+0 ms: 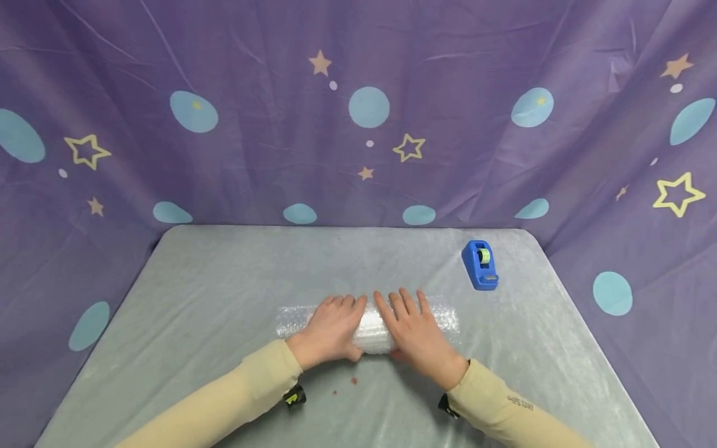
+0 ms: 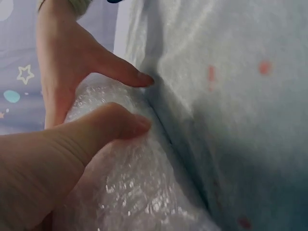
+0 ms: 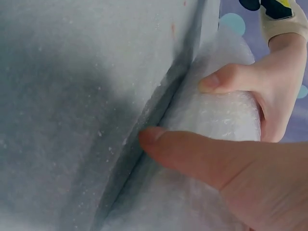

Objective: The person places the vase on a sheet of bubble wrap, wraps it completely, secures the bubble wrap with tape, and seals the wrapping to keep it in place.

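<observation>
Bubble wrap roll (image 1: 372, 334), one: clear, lying lengthwise from left to right on the grey surface (image 1: 235, 267); loose wrap extends at both ends. Its core looks whitish, though glare and layers make any contents hard to make out.

Hands, two, both on the roll. Left hand (image 1: 332, 326): left of the roll's middle, partly closed around it, fingers over the top and far side, thumb on the near side. Right hand (image 1: 417, 333): right of the roll's middle, fingers spread over it, thumb likewise on the near side, holding it.

Tape dispenser (image 1: 480, 267), one: blue, beyond the roll's right end.

Red spots (image 1: 354, 381): nearer the person than the roll.

Curtain (image 1: 269, 162): purple, patterned, behind the roll.
</observation>
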A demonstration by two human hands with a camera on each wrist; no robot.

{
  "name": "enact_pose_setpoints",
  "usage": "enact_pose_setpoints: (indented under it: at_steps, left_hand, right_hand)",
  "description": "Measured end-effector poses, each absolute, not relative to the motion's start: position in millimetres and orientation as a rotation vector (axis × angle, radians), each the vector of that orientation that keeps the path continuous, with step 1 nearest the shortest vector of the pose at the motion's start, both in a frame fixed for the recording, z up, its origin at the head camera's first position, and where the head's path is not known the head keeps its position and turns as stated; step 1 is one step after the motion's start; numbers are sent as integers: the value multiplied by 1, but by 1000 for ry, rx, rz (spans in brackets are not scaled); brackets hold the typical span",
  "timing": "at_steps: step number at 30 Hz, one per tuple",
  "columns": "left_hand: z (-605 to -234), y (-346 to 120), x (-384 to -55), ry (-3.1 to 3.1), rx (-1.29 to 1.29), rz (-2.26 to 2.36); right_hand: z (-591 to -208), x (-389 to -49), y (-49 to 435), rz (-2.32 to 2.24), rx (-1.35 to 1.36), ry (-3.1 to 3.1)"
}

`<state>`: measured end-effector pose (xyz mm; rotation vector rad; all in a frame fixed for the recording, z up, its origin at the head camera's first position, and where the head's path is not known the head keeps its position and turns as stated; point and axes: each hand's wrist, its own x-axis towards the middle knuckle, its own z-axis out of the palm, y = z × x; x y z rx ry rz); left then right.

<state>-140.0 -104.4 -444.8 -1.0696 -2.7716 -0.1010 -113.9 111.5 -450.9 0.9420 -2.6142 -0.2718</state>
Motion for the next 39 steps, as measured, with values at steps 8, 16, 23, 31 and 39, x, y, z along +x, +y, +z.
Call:
enact_pose_setpoints:
  at_steps: [8,16,23,31,39]
  left_hand:
    - [-438,-104,-141,-2935,-1049,-106]
    - [-438,-108,-143,-2875,-1054,-280]
    - [-443,-109,-138,-2838,-1023,-254]
    - [-451,-104,-128,-2787,-976,33]
    - [-462,-97,-130,-2655,-879,170]
  right_hand:
    - [-454,-119,109,-261,906,-2610]
    - [-451,-130,110,-208,959,-2715]
    - [-448,-139,112,-141,1004,-2740]
    - [-438,-146,110,-120,1048,-2823]
    - [-432,-149,108,-132,1020,-2896]
